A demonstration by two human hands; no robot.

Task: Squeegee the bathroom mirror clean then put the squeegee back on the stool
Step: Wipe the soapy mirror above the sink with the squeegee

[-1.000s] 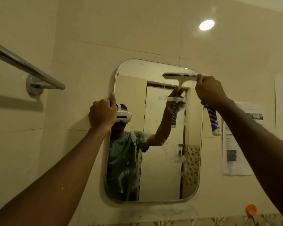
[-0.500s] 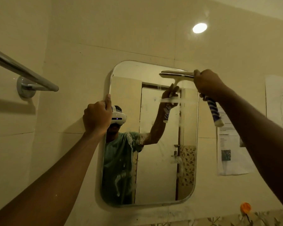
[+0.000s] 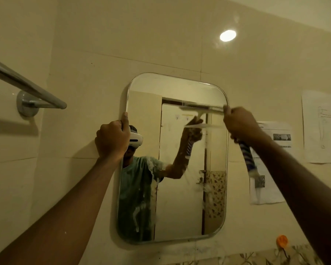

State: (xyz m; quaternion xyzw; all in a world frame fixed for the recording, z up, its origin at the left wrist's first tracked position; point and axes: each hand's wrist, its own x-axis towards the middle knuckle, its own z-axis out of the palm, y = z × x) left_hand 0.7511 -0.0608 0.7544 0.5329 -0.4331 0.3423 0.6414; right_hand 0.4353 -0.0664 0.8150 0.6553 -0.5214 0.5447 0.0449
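Observation:
A rounded rectangular mirror (image 3: 180,207) hangs on the tiled wall, with soapy streaks on its lower left glass. My left hand (image 3: 112,139) grips the mirror's left edge, thumb up along the rim. My right hand (image 3: 241,124) is closed around a squeegee (image 3: 201,109) with a blue-and-white striped handle that pokes out below the fist. Its blade lies flat across the upper right of the glass, a little below the top edge, and looks blurred. The stool is out of view.
A chrome towel bar (image 3: 25,87) juts out from the wall at the left. Paper sheets (image 3: 320,127) are stuck to the wall right of the mirror. An orange hook (image 3: 282,240) sits at the lower right above a patterned tile strip.
The squeegee blade has slid down the glass from the mirror's top edge, my right hand going down with it. My left hand keeps its hold on the left edge.

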